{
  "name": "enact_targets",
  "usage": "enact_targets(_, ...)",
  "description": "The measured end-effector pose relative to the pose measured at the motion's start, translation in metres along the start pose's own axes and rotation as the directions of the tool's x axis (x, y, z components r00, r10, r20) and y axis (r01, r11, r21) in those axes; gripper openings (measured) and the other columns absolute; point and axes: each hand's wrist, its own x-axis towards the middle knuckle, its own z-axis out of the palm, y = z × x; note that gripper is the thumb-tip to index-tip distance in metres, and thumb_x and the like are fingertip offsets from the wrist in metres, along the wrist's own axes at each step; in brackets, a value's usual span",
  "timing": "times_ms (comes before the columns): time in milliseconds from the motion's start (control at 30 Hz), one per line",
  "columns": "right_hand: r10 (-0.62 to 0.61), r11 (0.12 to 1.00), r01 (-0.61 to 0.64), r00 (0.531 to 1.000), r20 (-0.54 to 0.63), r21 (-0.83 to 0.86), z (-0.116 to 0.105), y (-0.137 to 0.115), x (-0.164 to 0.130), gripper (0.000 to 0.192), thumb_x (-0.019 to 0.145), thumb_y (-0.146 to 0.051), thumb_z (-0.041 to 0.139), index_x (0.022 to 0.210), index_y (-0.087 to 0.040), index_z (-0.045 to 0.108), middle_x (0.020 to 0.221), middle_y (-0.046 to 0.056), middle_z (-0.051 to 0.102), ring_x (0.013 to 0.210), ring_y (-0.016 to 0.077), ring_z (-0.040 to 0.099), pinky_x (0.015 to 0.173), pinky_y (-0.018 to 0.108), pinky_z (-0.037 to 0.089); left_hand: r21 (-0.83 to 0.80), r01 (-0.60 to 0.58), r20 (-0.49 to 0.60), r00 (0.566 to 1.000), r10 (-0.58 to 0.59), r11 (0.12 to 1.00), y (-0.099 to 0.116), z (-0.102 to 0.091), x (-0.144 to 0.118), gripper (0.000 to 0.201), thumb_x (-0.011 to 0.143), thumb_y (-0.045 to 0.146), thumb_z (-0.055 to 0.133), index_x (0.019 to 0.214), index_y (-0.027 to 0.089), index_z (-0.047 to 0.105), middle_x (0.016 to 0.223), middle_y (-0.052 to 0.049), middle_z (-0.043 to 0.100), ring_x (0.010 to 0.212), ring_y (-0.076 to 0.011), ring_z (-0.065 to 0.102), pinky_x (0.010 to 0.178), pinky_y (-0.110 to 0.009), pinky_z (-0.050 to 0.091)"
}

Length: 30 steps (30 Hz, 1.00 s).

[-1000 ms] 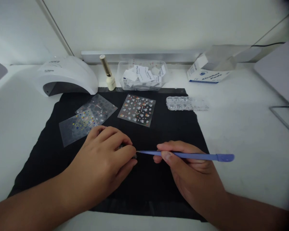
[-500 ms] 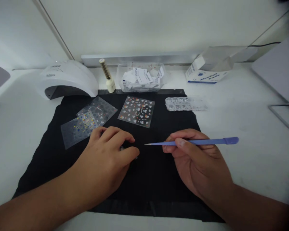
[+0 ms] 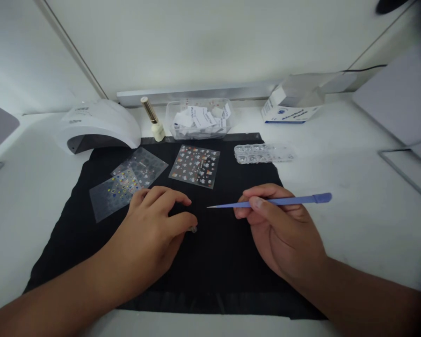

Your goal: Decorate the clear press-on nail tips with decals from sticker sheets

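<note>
My right hand [image 3: 284, 229] pinches a pair of purple tweezers [image 3: 294, 200] between thumb and fingers. Its pale tip points left, towards my left hand, and touches nothing. My left hand [image 3: 157, 229] is low over the black cloth [image 3: 217, 267], back up, its fingers curled round a small clear object [image 3: 193, 229]. Only a shiny bit of that shows below the thumb; the palm hides the rest. Beyond my left fingers lie a sticker sheet with blue and yellow shapes [image 3: 108, 196], a dark-patterned sticker sheet [image 3: 150, 164] partly under it, and a white-and-orange sticker sheet [image 3: 195, 166].
At the back stand a white nail lamp [image 3: 105, 119], a cream polish bottle [image 3: 157, 130] with a gold cap, a clear tub of alcohol pads [image 3: 199, 133] and an open alcohol pad box [image 3: 287, 114]. A clear bumpy case [image 3: 256, 153] lies across the cloth's right edge.
The view has shifted slightly. Less of the small clear object shows between my left thumb and index finger. Both hands keep nearly the same pose, and the tweezers stay in my right hand.
</note>
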Motion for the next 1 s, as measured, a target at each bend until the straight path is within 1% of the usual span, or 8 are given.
enact_targets(233, -0.037, 0.999, 0.037, 0.999, 0.000, -0.002, -0.002, -0.001, 0.006, 0.005, 0.077, -0.020, 0.068, 0.076, -0.024, 0.069, 0.062, -0.004, 0.064, 0.059, 0.0101, 0.061, 0.061, 0.027, 0.052, 0.012, 0.027, -0.053, 0.998, -0.026, 1.000, 0.006, -0.005, 0.001, 0.029, 0.088, 0.009, 0.049, 0.105, 0.027, 0.065, 0.117, -0.007, 0.061, 0.109, -0.0272, 0.053, 0.089, -0.051, 0.034)
enact_targets(333, -0.099, 0.995, 0.099, 0.995, -0.016, 0.015, -0.003, -0.004, 0.010, 0.006, 0.077, -0.020, 0.069, 0.074, -0.025, 0.070, 0.062, -0.004, 0.064, 0.059, 0.0102, 0.061, 0.062, 0.027, 0.052, 0.023, 0.099, -0.050, 0.994, -0.098, 0.995, 0.012, -0.007, 0.002, 0.022, 0.087, 0.023, 0.057, 0.109, 0.022, 0.061, 0.107, -0.007, 0.065, 0.100, -0.0279, 0.056, 0.084, -0.050, 0.034)
enact_targets(433, -0.180, 0.984, 0.180, 0.983, -0.040, 0.000, -0.004, -0.008, 0.014, 0.009, 0.076, -0.020, 0.071, 0.073, -0.027, 0.070, 0.067, -0.003, 0.064, 0.060, 0.0109, 0.062, 0.064, 0.029, 0.053, 0.083, 0.130, -0.012, 0.992, -0.129, 0.988, 0.013, -0.004, 0.005, 0.023, 0.085, 0.036, 0.063, 0.101, 0.021, 0.063, 0.096, -0.006, 0.068, 0.094, -0.0293, 0.057, 0.082, -0.050, 0.033)
enact_targets(533, -0.253, 0.967, 0.252, 0.966, -0.043, -0.040, -0.007, -0.011, 0.017, 0.009, 0.076, -0.020, 0.071, 0.073, -0.029, 0.070, 0.072, -0.003, 0.065, 0.061, 0.0113, 0.063, 0.065, 0.030, 0.054, 0.090, 0.075, 0.017, 0.997, -0.077, 0.993, 0.011, 0.000, 0.006, 0.011, 0.088, 0.031, 0.062, 0.091, 0.021, 0.064, 0.090, -0.004, 0.070, 0.091, -0.0273, 0.058, 0.079, -0.045, 0.033)
enact_targets(633, -0.336, 0.941, 0.333, 0.941, -0.046, -0.057, -0.010, -0.012, 0.020, 0.007, 0.078, -0.022, 0.070, 0.076, -0.029, 0.071, 0.072, -0.003, 0.065, 0.062, 0.0121, 0.064, 0.066, 0.031, 0.055, 0.064, 0.031, 0.005, 1.000, -0.031, 0.997, 0.009, 0.000, 0.005, 0.006, 0.089, 0.024, 0.061, 0.093, 0.020, 0.064, 0.092, -0.004, 0.071, 0.089, -0.0240, 0.058, 0.076, -0.041, 0.033)
enact_targets(800, -0.415, 0.908, 0.412, 0.909, -0.028, -0.078, -0.014, -0.011, 0.027, 0.008, 0.081, -0.021, 0.068, 0.078, -0.029, 0.069, 0.072, -0.003, 0.065, 0.063, 0.0122, 0.065, 0.067, 0.031, 0.055, 0.061, 0.038, 0.012, 0.999, -0.039, 0.997, 0.009, -0.003, 0.003, 0.018, 0.088, 0.018, 0.059, 0.106, 0.021, 0.059, 0.098, -0.003, 0.072, 0.093, -0.0243, 0.059, 0.082, -0.043, 0.034)
enact_targets(900, -0.465, 0.883, 0.463, 0.885, -0.010, -0.079, -0.015, -0.009, 0.032, 0.007, 0.080, -0.021, 0.069, 0.078, -0.028, 0.069, 0.071, -0.003, 0.066, 0.061, 0.0116, 0.064, 0.064, 0.030, 0.055, 0.081, 0.043, 0.001, 0.999, -0.043, 0.996, 0.009, -0.004, 0.003, 0.026, 0.086, 0.023, 0.062, 0.111, 0.023, 0.057, 0.103, -0.002, 0.071, 0.096, -0.0255, 0.058, 0.083, -0.044, 0.036)
enact_targets(1000, -0.478, 0.874, 0.478, 0.878, 0.015, -0.091, -0.016, -0.005, 0.037, 0.006, 0.079, -0.020, 0.069, 0.079, -0.027, 0.069, 0.073, -0.003, 0.068, 0.060, 0.0110, 0.064, 0.063, 0.029, 0.055, 0.093, 0.057, -0.057, 0.997, -0.052, 0.994, 0.007, -0.007, 0.002, 0.031, 0.083, 0.031, 0.066, 0.112, 0.023, 0.055, 0.104, -0.004, 0.068, 0.097, -0.0271, 0.058, 0.082, -0.043, 0.038)
